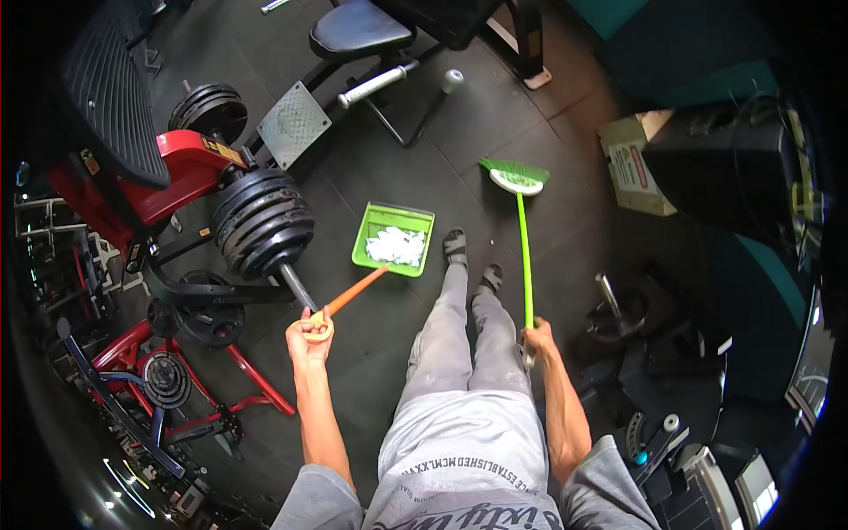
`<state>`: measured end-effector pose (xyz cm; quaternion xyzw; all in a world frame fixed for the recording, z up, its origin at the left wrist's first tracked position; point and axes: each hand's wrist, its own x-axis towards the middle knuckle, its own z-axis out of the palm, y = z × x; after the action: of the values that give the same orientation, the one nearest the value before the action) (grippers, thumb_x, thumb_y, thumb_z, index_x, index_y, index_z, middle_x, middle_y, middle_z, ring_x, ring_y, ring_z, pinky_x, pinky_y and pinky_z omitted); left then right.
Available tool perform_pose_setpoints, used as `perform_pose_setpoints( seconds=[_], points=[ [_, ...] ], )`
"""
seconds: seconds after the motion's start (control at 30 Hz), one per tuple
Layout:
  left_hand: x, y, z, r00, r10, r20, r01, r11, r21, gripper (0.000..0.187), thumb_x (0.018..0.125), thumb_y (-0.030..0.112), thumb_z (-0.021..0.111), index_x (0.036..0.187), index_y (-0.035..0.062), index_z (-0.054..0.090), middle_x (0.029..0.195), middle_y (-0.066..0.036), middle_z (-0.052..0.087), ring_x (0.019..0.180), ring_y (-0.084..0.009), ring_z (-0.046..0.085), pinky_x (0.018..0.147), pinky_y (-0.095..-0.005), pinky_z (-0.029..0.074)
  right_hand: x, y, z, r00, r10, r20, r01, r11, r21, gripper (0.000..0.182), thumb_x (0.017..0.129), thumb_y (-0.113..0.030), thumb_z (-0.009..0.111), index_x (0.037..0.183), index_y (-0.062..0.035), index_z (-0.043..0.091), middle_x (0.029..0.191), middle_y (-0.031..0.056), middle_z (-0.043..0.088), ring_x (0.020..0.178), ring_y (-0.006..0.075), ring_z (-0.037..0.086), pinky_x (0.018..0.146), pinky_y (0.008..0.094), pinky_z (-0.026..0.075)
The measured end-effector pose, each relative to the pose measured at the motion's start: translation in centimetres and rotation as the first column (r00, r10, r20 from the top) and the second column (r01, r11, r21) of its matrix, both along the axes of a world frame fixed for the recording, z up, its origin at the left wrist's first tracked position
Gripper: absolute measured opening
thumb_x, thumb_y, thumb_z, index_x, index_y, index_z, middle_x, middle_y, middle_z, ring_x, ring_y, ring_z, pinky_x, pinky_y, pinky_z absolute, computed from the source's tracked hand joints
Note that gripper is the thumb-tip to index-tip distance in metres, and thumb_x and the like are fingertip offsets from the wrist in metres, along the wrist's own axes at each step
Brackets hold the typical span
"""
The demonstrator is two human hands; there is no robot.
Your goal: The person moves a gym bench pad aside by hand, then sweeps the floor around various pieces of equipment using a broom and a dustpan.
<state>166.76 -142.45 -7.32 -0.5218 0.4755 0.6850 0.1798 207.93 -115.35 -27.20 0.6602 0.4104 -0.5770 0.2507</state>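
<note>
My left hand (309, 337) is closed round the end of the orange handle of a green dustpan (361, 252). Crumpled white scraps (395, 246) lie inside the pan, which is out in front of my feet, to their left. In my right hand (537, 339) is the upper part of a broom's bright green stick. The broom (525, 256) reaches forward, and its white-and-green head with green bristles is at the floor ahead of my right foot. Pan and broom head are apart.
On the left stands a red machine (190, 159) loaded with black weight plates (265, 221). A padded bench (362, 31) and a metal footplate (294, 125) are ahead. To the right are a cardboard box (632, 168) and a plate on a peg (617, 314). Dark rubber tiles (468, 141) cover the floor.
</note>
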Motion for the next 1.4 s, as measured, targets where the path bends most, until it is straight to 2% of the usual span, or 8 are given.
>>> perform_pose_setpoints(
  seconds=[0.1, 0.17, 0.27, 0.5, 0.67, 0.8, 1.13, 1.4],
  points=[
    [-2.0, -0.4, -2.8, 0.998, 0.067, -0.002, -0.067, 0.996, -0.054, 0.056, 0.069, -0.005, 0.043, 0.124, 0.0023, 0.044, 0.122, -0.024, 0.048, 0.11, -0.0442, 0.056, 0.079, -0.0433, 0.052, -2.8, 3.0, 2.0, 1.0, 0.021, 0.007, -0.021, 0.995, 0.096, 0.031, 0.083, -0.01, 0.063, 0.111, 0.0037, 0.062, 0.066, 0.0092, 0.06, 0.053, 0.0149, 0.058, 0.045, 0.0328, 0.044],
    [-2.5, -0.6, -2.4, 0.996, 0.09, 0.026, -0.088, 0.993, -0.076, 0.053, 0.069, -0.005, 0.044, 0.121, 0.0014, 0.048, 0.122, -0.024, 0.049, 0.109, -0.0422, 0.058, 0.08, -0.0426, 0.052, -4.5, 4.2, 5.1, 0.976, 0.215, 0.023, -0.209, 0.907, 0.365, 0.035, 0.088, -0.017, 0.062, 0.114, 0.0058, 0.06, 0.074, 0.0159, 0.066, 0.064, 0.0196, 0.063, 0.06, 0.036, 0.05],
    [-2.6, 0.1, -3.1, 0.998, 0.057, 0.033, -0.05, 0.981, -0.188, 0.048, 0.069, 0.0, 0.047, 0.116, 0.0019, 0.053, 0.12, -0.023, 0.051, 0.107, -0.0393, 0.06, 0.078, -0.0412, 0.053, -5.8, 6.6, 6.4, 0.973, 0.223, 0.066, -0.232, 0.917, 0.325, 0.035, 0.09, -0.021, 0.059, 0.114, 0.004, 0.061, 0.084, 0.0244, 0.067, 0.077, 0.0272, 0.067, 0.072, 0.0386, 0.05],
    [0.1, 0.9, -6.0, 0.994, -0.096, 0.058, 0.112, 0.873, -0.476, 0.048, 0.072, 0.008, 0.051, 0.118, 0.0005, 0.045, 0.122, -0.027, 0.051, 0.101, -0.0443, 0.06, 0.078, -0.0407, 0.055, -11.5, 12.5, -5.6, 0.907, 0.389, -0.159, -0.267, 0.826, 0.497, 0.036, 0.084, -0.006, 0.057, 0.12, 0.0007, 0.057, 0.086, 0.0291, 0.062, 0.083, 0.0466, 0.061, 0.073, 0.0448, 0.049],
    [1.8, 0.7, -6.1, 0.993, -0.113, 0.015, 0.103, 0.828, -0.55, 0.047, 0.076, 0.012, 0.051, 0.121, 0.0029, 0.045, 0.127, -0.026, 0.052, 0.102, -0.0405, 0.061, 0.071, -0.0368, 0.057, -19.5, 18.2, -18.7, 0.889, 0.334, -0.312, -0.108, 0.818, 0.565, 0.041, 0.089, -0.009, 0.055, 0.128, 0.003, 0.053, 0.108, 0.0281, 0.063, 0.106, 0.0401, 0.061, 0.09, 0.0422, 0.048],
    [1.5, 1.7, -6.3, 0.99, -0.142, 0.016, 0.126, 0.811, -0.571, 0.042, 0.08, 0.015, 0.049, 0.12, 0.0055, 0.043, 0.124, -0.022, 0.058, 0.091, -0.0387, 0.065, 0.057, -0.0339, 0.06, -26.3, 21.3, -27.2, 0.874, 0.377, -0.305, -0.064, 0.713, 0.699, 0.045, 0.09, -0.013, 0.057, 0.133, -0.0008, 0.05, 0.077, 0.0268, 0.061, 0.068, 0.0355, 0.066, 0.063, 0.0395, 0.049],
    [-0.4, 4.2, -7.3, 0.978, -0.205, -0.026, 0.141, 0.753, -0.642, 0.031, 0.084, 0.016, 0.052, 0.11, 0.0012, 0.044, 0.123, -0.028, 0.056, 0.078, -0.0367, 0.065, 0.056, -0.0326, 0.059, -37.1, 15.1, -36.6, 0.933, 0.36, -0.012, -0.263, 0.703, 0.661, 0.056, 0.091, -0.016, 0.053, 0.141, -0.001, 0.034, 0.086, 0.0266, 0.066, 0.081, 0.0448, 0.065, 0.073, 0.0531, 0.052],
    [-1.7, 4.9, -8.0, 0.977, -0.209, -0.03, 0.139, 0.744, -0.653, 0.025, 0.088, 0.014, 0.049, 0.108, -0.0009, 0.044, 0.118, -0.029, 0.058, 0.078, -0.0364, 0.067, 0.058, -0.0367, 0.061, -36.8, 3.3, -32.2, 0.858, 0.402, -0.319, -0.234, 0.86, 0.454, 0.064, 0.088, -0.007, 0.05, 0.146, 0.0014, 0.025, 0.077, 0.0278, 0.063, 0.069, 0.0444, 0.064, 0.066, 0.0519, 0.051]
  ],
)
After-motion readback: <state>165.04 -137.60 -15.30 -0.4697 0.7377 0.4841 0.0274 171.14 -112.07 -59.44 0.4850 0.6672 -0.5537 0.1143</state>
